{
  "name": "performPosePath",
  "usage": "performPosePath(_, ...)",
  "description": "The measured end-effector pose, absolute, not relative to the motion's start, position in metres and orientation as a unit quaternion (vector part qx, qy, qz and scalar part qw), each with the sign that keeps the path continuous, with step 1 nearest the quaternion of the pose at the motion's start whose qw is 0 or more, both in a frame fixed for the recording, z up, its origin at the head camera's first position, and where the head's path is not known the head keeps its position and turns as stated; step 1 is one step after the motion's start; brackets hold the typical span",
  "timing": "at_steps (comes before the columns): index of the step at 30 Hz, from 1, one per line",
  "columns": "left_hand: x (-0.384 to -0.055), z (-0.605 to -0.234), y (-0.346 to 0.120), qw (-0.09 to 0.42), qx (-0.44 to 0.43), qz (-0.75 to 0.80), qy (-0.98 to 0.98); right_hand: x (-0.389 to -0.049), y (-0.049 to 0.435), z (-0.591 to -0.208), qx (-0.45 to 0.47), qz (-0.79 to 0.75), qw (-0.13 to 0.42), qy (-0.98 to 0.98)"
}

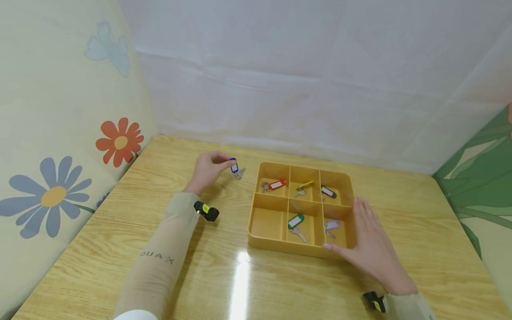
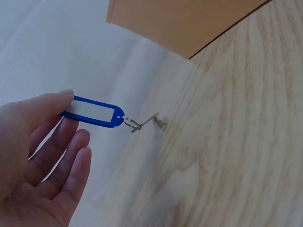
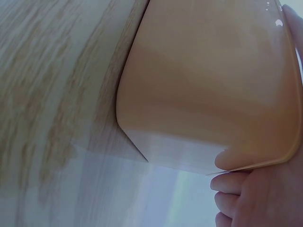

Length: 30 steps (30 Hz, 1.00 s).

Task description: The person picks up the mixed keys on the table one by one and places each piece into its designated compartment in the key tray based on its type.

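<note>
Between thumb and forefinger my left hand pinches a blue key tag with a white label. From its ring hangs a small metal key, close over the table left of the organizer. The yellow six-compartment organizer has key tags in five compartments: red, yellow and black in the back row, green and lilac in the front. Its front left compartment shows a bare floor. My right hand rests on the organizer's front right corner, thumb on the front rim, fingers along the right side.
The wooden table reaches back to a white cloth backdrop. A flower-printed panel borders the left side, and a green leaf print the right. Each wrist carries a small black camera.
</note>
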<state>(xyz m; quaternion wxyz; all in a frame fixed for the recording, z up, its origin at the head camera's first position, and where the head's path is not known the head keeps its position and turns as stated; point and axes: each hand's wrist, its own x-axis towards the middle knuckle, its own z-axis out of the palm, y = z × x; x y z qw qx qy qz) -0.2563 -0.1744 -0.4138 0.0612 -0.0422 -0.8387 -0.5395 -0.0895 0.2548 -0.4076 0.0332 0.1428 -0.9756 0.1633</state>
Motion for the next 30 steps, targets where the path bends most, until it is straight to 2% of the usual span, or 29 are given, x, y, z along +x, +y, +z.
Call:
performPosePath(18, -0.250, -0.411, -0.175, 0.051, -0.040, -0.557, -0.828, -0.091, 0.255, -0.409, 0.144, 0.157, 0.034, -0.976)
performPosePath(30, -0.245, -0.410, -0.173, 0.066, -0.044, -0.565, -0.821, -0.090, 0.256, -0.410, 0.148, 0.156, 0.039, -0.976)
